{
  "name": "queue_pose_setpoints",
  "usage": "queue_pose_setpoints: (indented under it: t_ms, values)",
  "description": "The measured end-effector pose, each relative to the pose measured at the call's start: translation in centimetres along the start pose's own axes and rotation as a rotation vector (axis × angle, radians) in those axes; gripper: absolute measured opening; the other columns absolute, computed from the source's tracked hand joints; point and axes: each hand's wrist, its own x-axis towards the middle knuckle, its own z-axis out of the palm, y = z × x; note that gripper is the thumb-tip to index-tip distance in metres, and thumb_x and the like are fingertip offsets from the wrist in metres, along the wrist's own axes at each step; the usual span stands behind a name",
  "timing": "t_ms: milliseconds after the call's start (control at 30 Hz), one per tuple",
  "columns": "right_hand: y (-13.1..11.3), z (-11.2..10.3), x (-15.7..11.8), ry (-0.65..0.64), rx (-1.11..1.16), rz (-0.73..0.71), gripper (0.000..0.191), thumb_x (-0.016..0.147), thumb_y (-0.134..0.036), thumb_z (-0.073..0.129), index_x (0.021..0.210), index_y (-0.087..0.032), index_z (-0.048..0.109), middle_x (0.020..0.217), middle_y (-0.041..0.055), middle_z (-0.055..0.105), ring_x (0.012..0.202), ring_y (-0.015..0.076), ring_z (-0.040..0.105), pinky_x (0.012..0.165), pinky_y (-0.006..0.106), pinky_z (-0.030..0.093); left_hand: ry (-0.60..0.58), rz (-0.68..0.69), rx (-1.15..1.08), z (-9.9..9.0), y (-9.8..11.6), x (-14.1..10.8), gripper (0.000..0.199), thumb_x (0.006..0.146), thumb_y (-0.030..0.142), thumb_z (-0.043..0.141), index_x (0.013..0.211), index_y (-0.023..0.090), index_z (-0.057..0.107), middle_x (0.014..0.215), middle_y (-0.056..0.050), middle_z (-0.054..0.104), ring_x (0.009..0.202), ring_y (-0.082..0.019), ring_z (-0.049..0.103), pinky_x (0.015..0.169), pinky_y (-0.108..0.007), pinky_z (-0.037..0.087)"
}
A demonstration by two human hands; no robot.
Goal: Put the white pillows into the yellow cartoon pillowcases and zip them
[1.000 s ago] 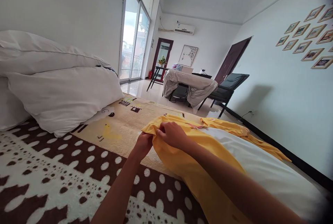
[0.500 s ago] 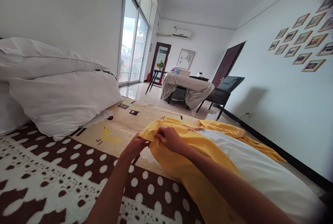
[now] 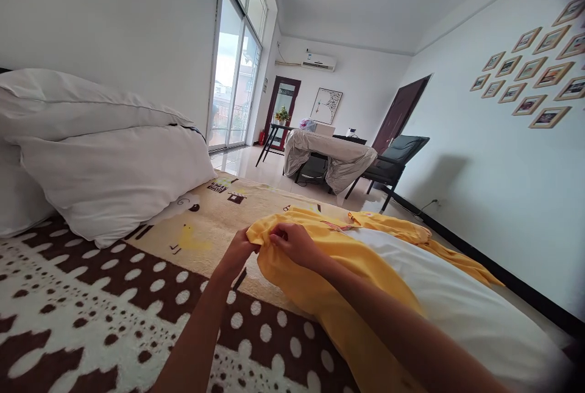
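Observation:
A yellow cloth cover point(image 3: 365, 265) lies partly over a large white quilt or insert point(image 3: 457, 295) on the bed. My left hand point(image 3: 240, 250) is closed on the cover's far left corner, its fingers mostly tucked behind the cloth. Just to the right, my right hand point(image 3: 292, 244) pinches the same cover a short way from that corner, bunching it into folds. Whether white filling lies inside the pinched corner cannot be seen. More of the yellow cloth trails off beyond the white piece toward the right, with an orange printed patch near its middle.
White pillows point(image 3: 119, 173) are stacked at the left against the wall. A patterned brown and beige blanket point(image 3: 183, 289) covers the bed. Past the bed stand a cloth-draped table point(image 3: 326, 146) and a black chair point(image 3: 395, 158). Sliding glass doors point(image 3: 233, 76) are at the back left.
My left hand has turned slightly and closed more tightly round the corner. My right hand has shifted a little left along the cloth. The rest looks the same.

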Motion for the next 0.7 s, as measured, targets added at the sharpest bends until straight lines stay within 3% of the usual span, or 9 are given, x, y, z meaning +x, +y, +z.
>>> queue_pose_setpoints:
  t_ms: [300, 500, 700]
  values:
    - [0.1, 0.4, 0.1, 0.057, -0.013, 0.033, 0.01, 0.08, -0.018, 0.059, 0.07, -0.016, 0.059, 0.062, -0.0011, 0.059, 0.058, 0.0104, 0.048, 0.056, 0.022, 0.031, -0.052, -0.142, 0.014, 0.3, 0.9, 0.1, 0.033, 0.071, 0.042, 0.066, 0.085, 0.012, 0.071, 0.07, -0.004, 0.064, 0.063, -0.013, 0.053, 0.056, -0.023, 0.039]
    - [-0.1, 0.3, -0.4, 0.057, -0.012, 0.011, 0.009, 0.078, -0.01, 0.055, 0.076, -0.016, 0.061, 0.068, 0.0003, 0.063, 0.063, 0.0114, 0.053, 0.06, 0.022, 0.035, -0.058, -0.078, 0.132, 0.6, 1.8, 0.0, 0.034, 0.066, 0.045, 0.071, 0.073, 0.012, 0.07, 0.062, 0.0, 0.056, 0.057, -0.009, 0.043, 0.05, -0.02, 0.031]
    - [-0.5, 0.1, -0.7, -0.004, -0.181, -0.003, 0.011, 0.086, -0.017, 0.049, 0.08, -0.017, 0.058, 0.074, 0.0031, 0.065, 0.067, 0.0137, 0.055, 0.06, 0.023, 0.032, -0.056, -0.094, 0.085, 0.3, 1.8, 0.0, 0.027, 0.066, 0.039, 0.072, 0.069, 0.012, 0.068, 0.063, 0.0, 0.057, 0.057, -0.008, 0.041, 0.051, -0.02, 0.031]
